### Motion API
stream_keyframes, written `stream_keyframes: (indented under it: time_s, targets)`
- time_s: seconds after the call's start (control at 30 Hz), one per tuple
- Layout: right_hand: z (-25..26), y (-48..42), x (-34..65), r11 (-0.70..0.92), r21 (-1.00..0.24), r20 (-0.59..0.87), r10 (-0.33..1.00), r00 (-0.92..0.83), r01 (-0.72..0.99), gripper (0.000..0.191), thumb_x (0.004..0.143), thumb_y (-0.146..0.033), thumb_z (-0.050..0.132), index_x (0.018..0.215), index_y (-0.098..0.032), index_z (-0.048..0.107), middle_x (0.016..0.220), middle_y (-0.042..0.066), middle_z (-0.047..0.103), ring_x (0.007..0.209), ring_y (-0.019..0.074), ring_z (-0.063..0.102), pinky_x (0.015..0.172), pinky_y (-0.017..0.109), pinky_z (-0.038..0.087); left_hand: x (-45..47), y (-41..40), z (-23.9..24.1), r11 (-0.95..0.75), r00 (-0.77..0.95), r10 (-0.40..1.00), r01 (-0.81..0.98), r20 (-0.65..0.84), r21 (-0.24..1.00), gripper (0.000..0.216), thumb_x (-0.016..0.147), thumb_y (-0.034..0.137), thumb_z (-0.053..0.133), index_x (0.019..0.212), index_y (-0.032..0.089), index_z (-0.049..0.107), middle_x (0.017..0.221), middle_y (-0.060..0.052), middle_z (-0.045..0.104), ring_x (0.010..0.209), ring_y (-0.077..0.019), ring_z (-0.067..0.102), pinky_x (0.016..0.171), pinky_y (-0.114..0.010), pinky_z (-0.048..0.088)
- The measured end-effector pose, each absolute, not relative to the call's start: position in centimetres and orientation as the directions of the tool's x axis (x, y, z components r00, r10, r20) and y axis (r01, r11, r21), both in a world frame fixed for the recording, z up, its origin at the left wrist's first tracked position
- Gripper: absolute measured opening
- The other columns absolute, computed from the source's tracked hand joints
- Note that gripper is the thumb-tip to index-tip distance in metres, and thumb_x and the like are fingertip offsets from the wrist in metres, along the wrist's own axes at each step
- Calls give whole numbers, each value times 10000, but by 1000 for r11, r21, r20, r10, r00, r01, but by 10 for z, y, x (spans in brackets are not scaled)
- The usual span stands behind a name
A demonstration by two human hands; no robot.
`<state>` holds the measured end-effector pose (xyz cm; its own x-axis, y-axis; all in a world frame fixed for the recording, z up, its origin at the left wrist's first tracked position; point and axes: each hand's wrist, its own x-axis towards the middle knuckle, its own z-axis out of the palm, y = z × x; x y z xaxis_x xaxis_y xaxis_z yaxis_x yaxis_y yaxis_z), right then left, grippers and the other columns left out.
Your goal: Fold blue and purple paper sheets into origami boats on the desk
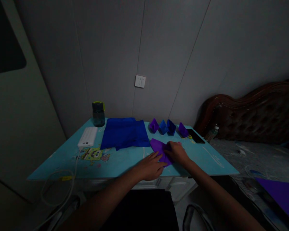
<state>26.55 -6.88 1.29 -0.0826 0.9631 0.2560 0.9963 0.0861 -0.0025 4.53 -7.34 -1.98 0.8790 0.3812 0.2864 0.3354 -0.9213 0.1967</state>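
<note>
A folded sheet of purple paper (157, 145) lies near the front edge of the blue table, under both hands. My left hand (151, 166) rests on its lower left part with fingers spread and flat. At the sheet's right side, my right hand (177, 152) has its fingers bent together on the paper, pinching a fold; the fingertips are partly hidden. Behind the hands stand several folded paper shapes, among them a purple one (153, 126), a lighter blue one (163, 127), a dark blue one (171, 127) and another purple one (183, 130).
Dark blue sheets (125, 133) cover the table's middle left. Farther left are a white power bank (88, 137) with a cable and a dark bottle (98, 114). A black phone (196, 136) lies at the right. Beyond it is a bed with a brown headboard (250, 115) and a purple sheet (281, 195).
</note>
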Motion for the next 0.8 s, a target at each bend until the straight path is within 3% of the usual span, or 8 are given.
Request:
stream_keyframes:
  time_s: [0.13, 0.3, 0.47, 0.63, 0.8]
  targets:
    - [15, -77, 265, 105, -40, 217, 972, -94, 994, 162, 901, -247, 559, 1034, -165, 603, 988, 119, 706, 928, 235, 660, 821, 291, 426, 46, -73, -20, -926, 878, 375, 341, 297, 162, 413, 984, 356, 322, 1330, 269, 530, 1463, -85, 441, 1394, -278, 332, 1131, -485, 296]
    - [12, -90, 263, 96, -90, 151, 985, -82, 991, 217, 929, -231, 490, 1114, -190, 595, 984, 88, 732, 884, 226, 694, 752, 275, 457, 46, -75, -15, -930, 880, 369, 347, 299, 124, 413, 983, 357, 321, 1313, 252, 545, 1426, -101, 480, 1371, -278, 369, 1119, -470, 320]
    - [7, -95, 266, 169, -173, 189, 972, -135, 970, 401, 924, -237, 486, 1324, -237, 526, 1150, 71, 705, 1001, 240, 683, 850, 312, 489, 47, -75, -17, -934, 874, 356, 345, 331, 95, 391, 974, 336, 356, 1298, 244, 553, 1420, -91, 490, 1361, -261, 384, 1123, -447, 319]
    - [-1, -93, 269, 284, -187, 223, 945, -241, 940, 516, 894, -272, 524, 1406, -280, 455, 1299, 64, 619, 1118, 263, 632, 935, 395, 495, 48, -73, -20, -937, 873, 346, 342, 344, 74, 391, 970, 324, 361, 1297, 237, 557, 1404, -97, 507, 1353, -259, 395, 1126, -445, 311]
    - [-15, -99, 271, 439, -247, 285, 885, -368, 864, 451, 931, -208, 432, 1374, -253, 507, 1391, 74, 533, 1277, 250, 508, 1056, 462, 418, 48, -74, -21, -936, 868, 351, 340, 350, 96, 389, 966, 312, 369, 1303, 248, 553, 1433, -85, 479, 1365, -250, 378, 1138, -451, 290]
